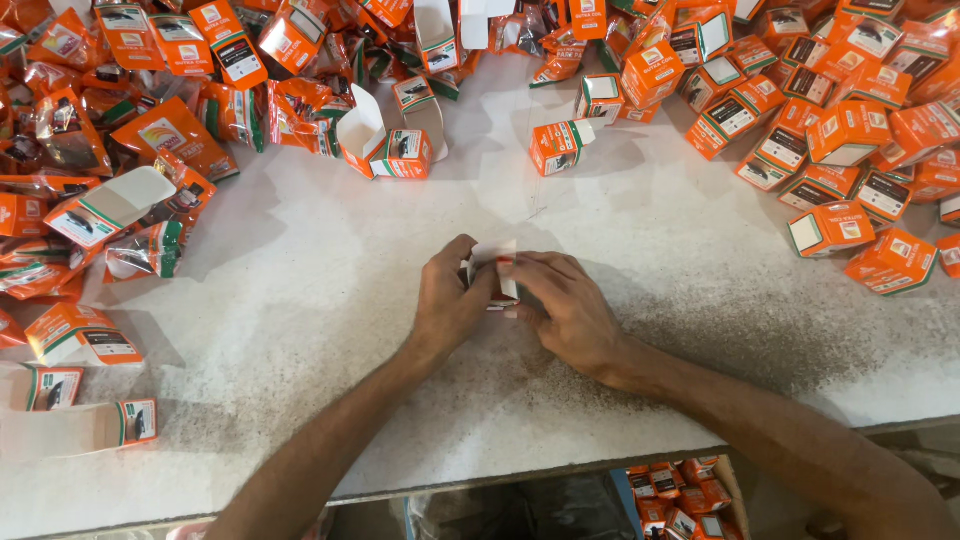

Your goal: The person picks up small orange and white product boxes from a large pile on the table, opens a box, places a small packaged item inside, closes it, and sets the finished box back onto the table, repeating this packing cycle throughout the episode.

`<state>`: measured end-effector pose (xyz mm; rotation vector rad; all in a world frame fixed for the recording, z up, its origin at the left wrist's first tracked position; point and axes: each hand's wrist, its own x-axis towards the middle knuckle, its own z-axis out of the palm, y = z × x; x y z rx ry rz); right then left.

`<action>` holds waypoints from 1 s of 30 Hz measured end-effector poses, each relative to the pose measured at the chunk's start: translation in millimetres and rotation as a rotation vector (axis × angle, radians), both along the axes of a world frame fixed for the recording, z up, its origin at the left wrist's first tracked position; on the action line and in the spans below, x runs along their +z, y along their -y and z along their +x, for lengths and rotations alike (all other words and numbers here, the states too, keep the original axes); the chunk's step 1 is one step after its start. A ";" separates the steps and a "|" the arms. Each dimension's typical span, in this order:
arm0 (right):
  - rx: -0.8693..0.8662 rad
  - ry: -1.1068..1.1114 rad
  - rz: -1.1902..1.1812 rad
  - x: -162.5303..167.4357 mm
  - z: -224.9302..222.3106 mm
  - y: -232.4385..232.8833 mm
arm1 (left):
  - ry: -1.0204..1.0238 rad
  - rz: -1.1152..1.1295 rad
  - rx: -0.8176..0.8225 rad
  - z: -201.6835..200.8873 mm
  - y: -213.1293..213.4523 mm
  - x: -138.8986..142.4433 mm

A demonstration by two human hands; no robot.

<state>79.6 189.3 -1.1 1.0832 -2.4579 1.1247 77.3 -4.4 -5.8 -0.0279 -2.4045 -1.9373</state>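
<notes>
Orange foil sachets (70, 130) with green and white bands lie heaped at the far left of the table (300, 330), and flattened orange cartons (80, 335) sit near its front edge, some showing their white inner side. Toward the middle, two open orange cartons (385, 150) stand with white flaps raised, and a closed orange carton (557, 146) stands alone just beyond. At the centre, the left hand (450, 300) and right hand (565, 305) meet on a small white-sided carton (495, 270) resting on the speckled white table; fingers of both hands are curled tight around it, pinching its flap. To the right, folded orange cartons (850, 130) with white and black label panels pile up to the far corner. Below the table edge, a box of more orange cartons (680, 495) shows.
</notes>
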 end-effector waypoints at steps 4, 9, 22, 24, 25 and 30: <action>-0.012 -0.077 0.077 -1.7 -1.4 0.0 | 0.226 0.268 -0.201 1.8 18.0 17.4; -0.011 -0.084 0.081 -2.1 -2.8 -2.1 | 0.347 0.461 -0.279 -5.6 34.5 22.2; -0.062 0.215 0.067 0.7 -4.1 -5.8 | -0.675 -0.394 -0.362 14.2 28.0 10.1; -0.055 0.265 0.037 -0.6 -5.0 -6.6 | -0.709 -0.451 -0.399 15.5 29.1 10.9; -0.044 0.234 0.031 -1.1 -5.0 -6.7 | -0.673 -0.425 -0.375 15.4 28.3 10.8; -0.029 0.182 0.042 -1.2 -4.0 -5.7 | -0.618 -0.379 -0.346 17.1 23.9 8.4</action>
